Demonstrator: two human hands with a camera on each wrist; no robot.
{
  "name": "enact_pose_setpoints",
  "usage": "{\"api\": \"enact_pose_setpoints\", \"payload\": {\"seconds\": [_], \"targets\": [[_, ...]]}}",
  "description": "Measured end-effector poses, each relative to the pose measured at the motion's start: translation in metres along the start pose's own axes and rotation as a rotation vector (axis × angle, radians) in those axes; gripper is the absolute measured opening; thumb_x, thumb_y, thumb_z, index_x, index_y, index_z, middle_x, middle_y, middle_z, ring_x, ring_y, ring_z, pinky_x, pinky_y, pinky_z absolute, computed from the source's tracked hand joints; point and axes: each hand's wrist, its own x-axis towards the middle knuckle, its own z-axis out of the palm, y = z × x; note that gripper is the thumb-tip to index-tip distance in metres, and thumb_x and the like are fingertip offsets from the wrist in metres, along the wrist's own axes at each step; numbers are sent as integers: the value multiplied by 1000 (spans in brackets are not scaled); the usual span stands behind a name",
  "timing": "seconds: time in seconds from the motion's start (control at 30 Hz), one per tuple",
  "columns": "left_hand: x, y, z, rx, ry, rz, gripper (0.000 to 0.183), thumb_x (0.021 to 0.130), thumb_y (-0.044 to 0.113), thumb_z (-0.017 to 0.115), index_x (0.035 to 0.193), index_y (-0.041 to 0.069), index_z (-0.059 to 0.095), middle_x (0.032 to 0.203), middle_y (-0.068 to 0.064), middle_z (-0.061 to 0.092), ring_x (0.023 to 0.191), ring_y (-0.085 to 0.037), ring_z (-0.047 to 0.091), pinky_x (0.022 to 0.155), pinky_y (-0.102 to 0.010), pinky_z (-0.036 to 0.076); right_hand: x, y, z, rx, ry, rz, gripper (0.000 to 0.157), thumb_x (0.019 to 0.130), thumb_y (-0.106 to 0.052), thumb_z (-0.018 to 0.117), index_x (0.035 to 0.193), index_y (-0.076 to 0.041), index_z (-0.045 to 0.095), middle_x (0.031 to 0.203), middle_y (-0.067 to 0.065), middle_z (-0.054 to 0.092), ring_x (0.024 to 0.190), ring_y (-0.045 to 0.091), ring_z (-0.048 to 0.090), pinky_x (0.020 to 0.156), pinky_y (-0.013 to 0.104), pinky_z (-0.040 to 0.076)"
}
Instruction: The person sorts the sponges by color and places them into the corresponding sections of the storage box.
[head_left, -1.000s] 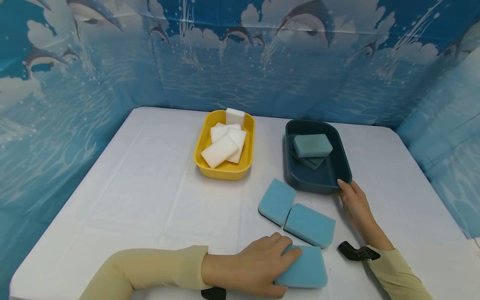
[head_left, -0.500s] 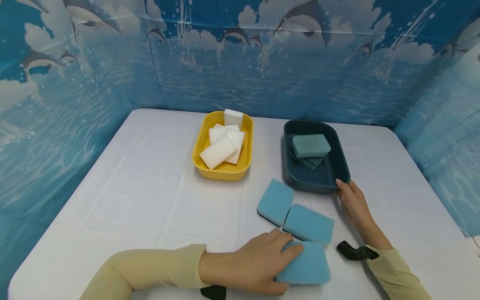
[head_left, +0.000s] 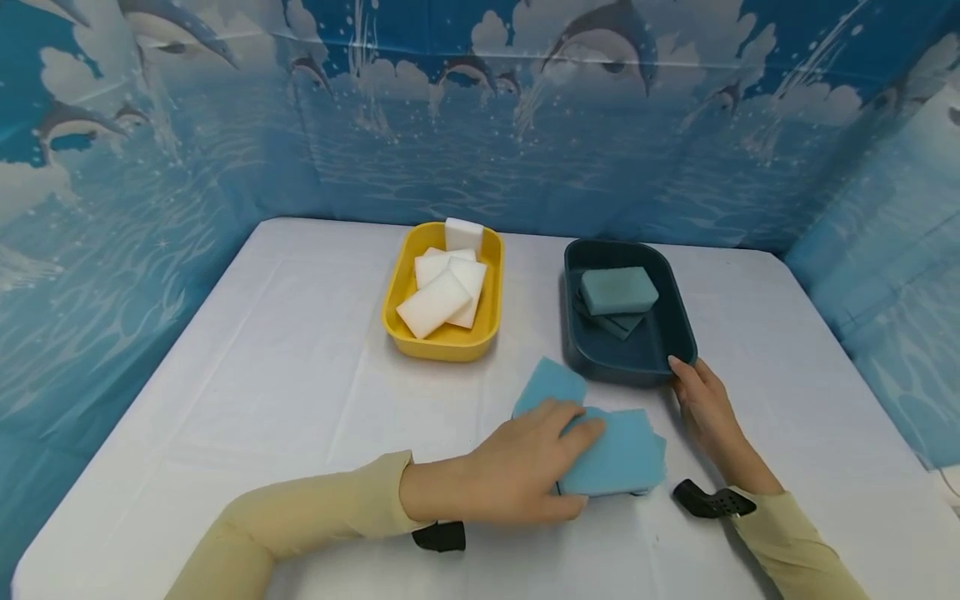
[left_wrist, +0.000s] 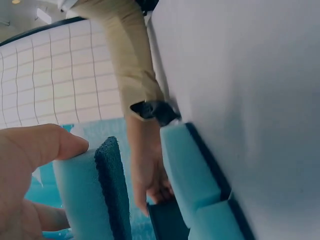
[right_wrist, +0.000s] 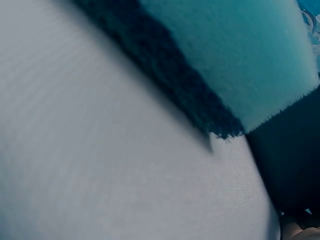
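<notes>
My left hand [head_left: 517,462] pinches a blue sponge with a dark scouring layer [head_left: 617,457], thumb on one edge and fingers on the other. In the left wrist view this sponge [left_wrist: 80,195] is raised off the table, apart from two like sponges [left_wrist: 190,170] lying there. From the head it overlaps one of them, while the other sponge [head_left: 551,382] shows just beyond my fingers. My right hand [head_left: 708,412] grips the near right corner of a dark blue bin [head_left: 615,373], thumb at the rim. Inside the bin, a blue-green sponge [head_left: 619,290] lies on top of others.
A yellow bin [head_left: 442,352] with several white sponges [head_left: 433,305] stands left of the dark one. Both are on a white-covered table [head_left: 300,333]. A dolphin-printed curtain [head_left: 420,150] hangs behind the table and along its sides.
My left hand has lifted the nearest sponge and carried it away from me, so it now overlaps the middle sponge in the head view. My right hand stays on the bin.
</notes>
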Motion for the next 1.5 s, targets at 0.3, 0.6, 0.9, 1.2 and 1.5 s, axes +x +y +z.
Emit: {"api": "enact_pose_setpoints", "payload": {"seconds": [0.3,0.6,0.9,1.2,1.5], "targets": [[21,-19,-8,58,157,-60,69,85,40,62,141,9,38,136,-10,44,116,-18,46,93,-24,47,1,-2,0,2,-9,-1,79,99,-40,40,150,-5,-10,158,9,-14,147,23,-8,119,37,0],[49,-40,-6,63,211,-120,67,86,39,62,140,6,39,136,-12,44,117,-21,44,96,-27,46,-3,-1,-1,-18,-2,16,79,98,-42,39,150,-5,-9,159,8,-13,147,20,-6,119,30,4],[83,-50,-6,16,184,-186,68,86,38,62,141,7,38,138,-12,41,117,-20,42,96,-27,44,-3,0,-2,20,-20,-18,79,99,-39,40,149,-7,-12,158,5,-17,147,21,-10,119,32,0],[111,-61,0,15,167,-242,65,86,38,61,140,7,42,135,-11,43,110,-19,43,87,-23,45,-2,2,-1,21,-32,-39,79,99,-37,40,149,-5,-12,158,7,-17,147,22,-10,119,31,0],[136,-73,3,46,91,-263,62,88,38,59,140,9,42,138,-13,43,116,-21,44,90,-26,46,-2,1,0,23,-23,-36,79,99,-37,40,149,-4,-11,158,7,-16,147,21,-9,119,31,1]]}}
